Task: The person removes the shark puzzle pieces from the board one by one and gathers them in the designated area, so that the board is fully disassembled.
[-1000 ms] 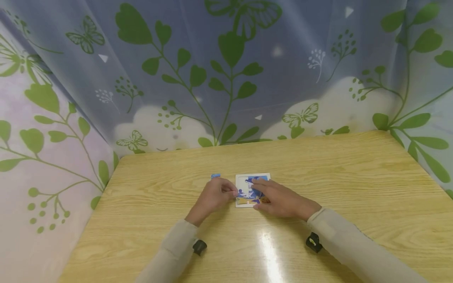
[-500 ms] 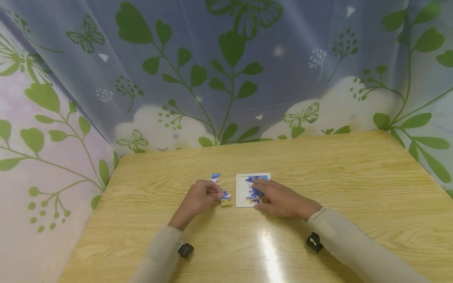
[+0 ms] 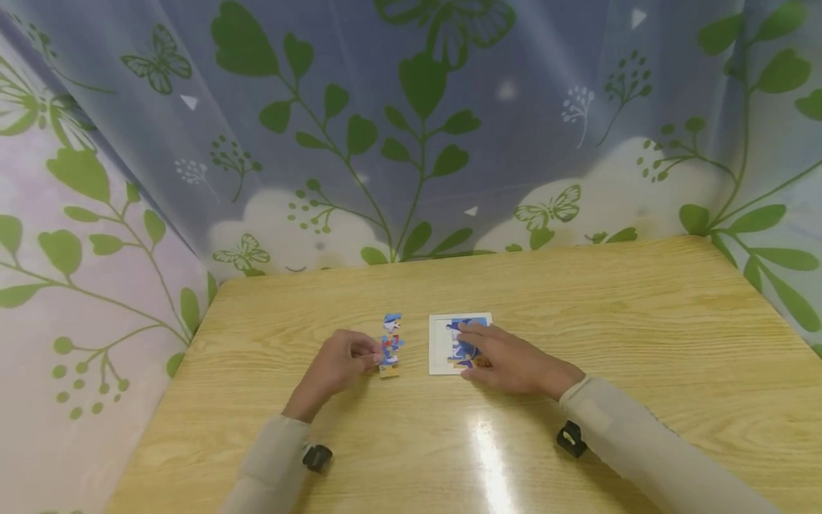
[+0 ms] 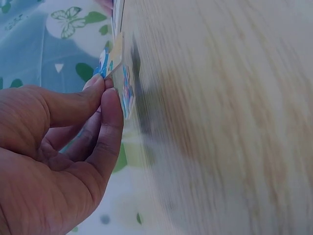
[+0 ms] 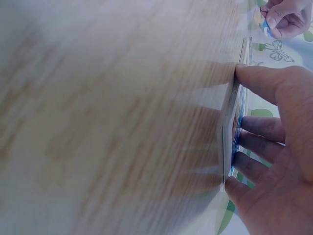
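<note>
A small white puzzle tray point(image 3: 439, 346) lies in the middle of the wooden table point(image 3: 642, 321), with blue picture pieces still in it. My right hand point(image 3: 497, 357) rests flat on the tray, fingers straight across the pieces, thumb at its near edge point(image 5: 254, 78). My left hand point(image 3: 340, 364) is left of the tray and pinches a puzzle piece point(image 3: 388, 357) between thumb and forefinger; the left wrist view shows that piece point(image 4: 115, 56) held at the fingertips point(image 4: 100, 85). More loose pieces point(image 3: 392, 323) lie on the table just beyond it.
A curtain point(image 3: 411, 128) printed with green leaves and butterflies closes off the back and both sides of the table. A bright glare patch point(image 3: 488, 457) lies on the wood near the front edge. Both sleeves are beige.
My left hand has pulled a piece out of the tray's left side and carried it leftward onto the table beside the other loose pieces. My right hand has stayed on the tray.
</note>
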`<move>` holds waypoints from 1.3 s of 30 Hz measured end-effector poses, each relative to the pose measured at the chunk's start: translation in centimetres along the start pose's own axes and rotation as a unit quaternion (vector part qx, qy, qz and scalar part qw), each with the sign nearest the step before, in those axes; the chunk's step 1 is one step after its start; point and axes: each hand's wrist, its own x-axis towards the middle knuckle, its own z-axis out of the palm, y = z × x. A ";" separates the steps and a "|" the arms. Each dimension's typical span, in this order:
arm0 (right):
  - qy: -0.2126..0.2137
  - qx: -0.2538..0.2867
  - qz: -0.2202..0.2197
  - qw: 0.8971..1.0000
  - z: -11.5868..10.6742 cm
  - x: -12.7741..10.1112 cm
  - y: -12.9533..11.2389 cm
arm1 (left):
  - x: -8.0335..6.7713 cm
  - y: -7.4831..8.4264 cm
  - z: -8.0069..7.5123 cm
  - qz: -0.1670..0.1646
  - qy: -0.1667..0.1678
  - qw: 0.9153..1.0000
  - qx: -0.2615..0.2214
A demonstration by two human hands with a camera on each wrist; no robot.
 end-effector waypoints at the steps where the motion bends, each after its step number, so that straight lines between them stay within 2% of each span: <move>1: -0.001 0.001 0.001 1.000 0.0 0.0 0.0 | 0.0 -0.1 -0.1 -0.003 0.000 1.000 0.000; 8: -0.003 0.005 0.003 1.000 0.0 -0.1 0.0 | -0.2 -0.5 -0.3 -0.015 -0.002 1.000 0.015; 17: -0.004 0.002 0.006 1.000 0.0 0.0 0.1 | 0.0 0.5 0.1 -0.038 0.003 0.998 0.050; 27: -0.006 0.004 0.003 1.000 0.1 0.1 0.2 | 0.4 0.7 0.4 -0.030 0.008 0.997 0.077; 39: -0.005 0.005 0.001 1.000 0.1 -0.2 0.2 | 0.5 0.8 0.6 -0.034 0.007 0.997 0.069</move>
